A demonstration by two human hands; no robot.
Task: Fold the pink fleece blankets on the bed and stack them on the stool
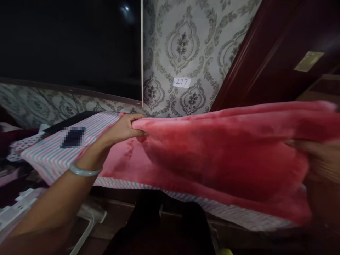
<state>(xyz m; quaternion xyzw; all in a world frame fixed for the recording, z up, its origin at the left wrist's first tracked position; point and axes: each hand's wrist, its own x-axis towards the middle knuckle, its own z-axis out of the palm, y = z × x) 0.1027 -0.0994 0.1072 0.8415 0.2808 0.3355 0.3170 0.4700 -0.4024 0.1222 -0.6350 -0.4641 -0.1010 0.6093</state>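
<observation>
A red, plush-looking blanket (212, 152) stretches between my two hands, its upper edge lifted and its lower part lying over a striped cloth. My left hand (126, 127), with a pale bangle on the wrist, pinches the blanket's left upper corner between thumb and fingers. At the far right, my right hand (318, 156) is blurred and grips the blanket's other end; folds of fabric hide part of its fingers. The striped cloth (92, 124) in pink, white and grey covers the surface beneath and hangs over its front edge.
A large dark television (71, 42) hangs on the patterned wall (183, 39) ahead. A pixelated dark patch (73, 137) lies on the striped cloth. A dark red door or panel (278, 46) stands at right. White plastic items (22, 205) sit at lower left.
</observation>
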